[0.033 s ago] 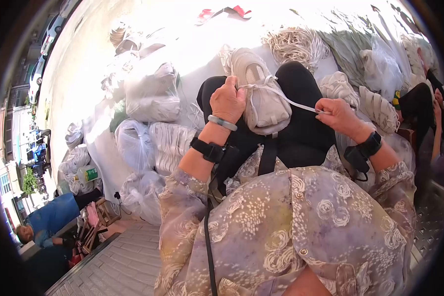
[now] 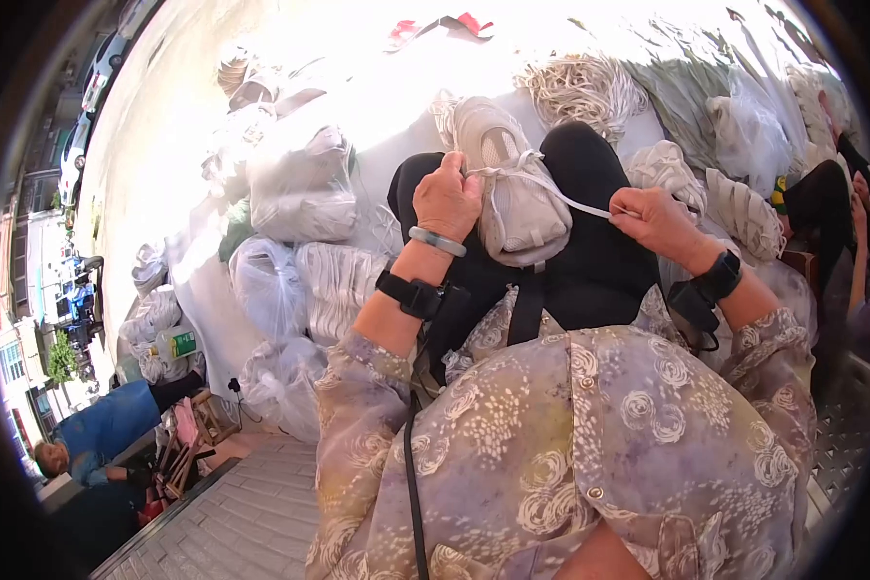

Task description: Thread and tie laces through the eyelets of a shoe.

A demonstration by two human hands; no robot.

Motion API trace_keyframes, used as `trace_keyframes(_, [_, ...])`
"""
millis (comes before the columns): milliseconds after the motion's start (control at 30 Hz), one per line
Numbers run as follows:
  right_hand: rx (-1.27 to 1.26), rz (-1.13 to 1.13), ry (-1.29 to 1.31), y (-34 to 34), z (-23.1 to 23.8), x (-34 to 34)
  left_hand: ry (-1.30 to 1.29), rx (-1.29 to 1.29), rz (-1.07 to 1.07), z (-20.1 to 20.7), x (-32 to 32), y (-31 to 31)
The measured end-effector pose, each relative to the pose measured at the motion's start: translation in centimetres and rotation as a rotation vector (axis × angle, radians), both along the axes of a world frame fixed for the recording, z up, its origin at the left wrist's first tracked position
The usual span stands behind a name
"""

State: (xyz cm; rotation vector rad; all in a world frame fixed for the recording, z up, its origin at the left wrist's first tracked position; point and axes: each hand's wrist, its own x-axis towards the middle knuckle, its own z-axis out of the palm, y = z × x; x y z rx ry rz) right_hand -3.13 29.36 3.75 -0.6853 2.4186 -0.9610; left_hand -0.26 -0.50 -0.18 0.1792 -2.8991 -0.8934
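Observation:
A pale beige shoe (image 2: 524, 215) rests on my lap between my knees, its toe end hard to tell from its heel. White shoelace (image 2: 580, 205) crosses its upper and runs out to the right. My right hand (image 2: 651, 222) pinches that stretched lace just off the shoe, over my right thigh. At the shoe's left side my left hand (image 2: 447, 200) is closed, with lace at its fingertips. Both wrists carry black straps, and a pale bangle sits on the left one.
Left of me lie clear plastic bags (image 2: 304, 188) of shoes and a row of pale shoes (image 2: 343, 285). A heap of laces (image 2: 582, 92) is beyond my right knee, with more shoes (image 2: 741, 213) at right. Other people sit at far left and far right.
My right hand has shifted slightly left, toward the shoe, still pinching the lace. My left hand and the shoe stay nearly in place.

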Motion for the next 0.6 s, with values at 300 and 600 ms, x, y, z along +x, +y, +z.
trace_keyframes(300, [-0.135, -0.010, 0.370, -5.3, -2.2, -1.5, -0.242, 0.876, 0.213, 1.2, -1.3, 0.4])
trace_keyframes(600, [-0.069, 0.057, 0.264, -5.2, -2.2, -0.9, -0.362, 0.992, 0.042, 0.9, -2.7, -0.9])
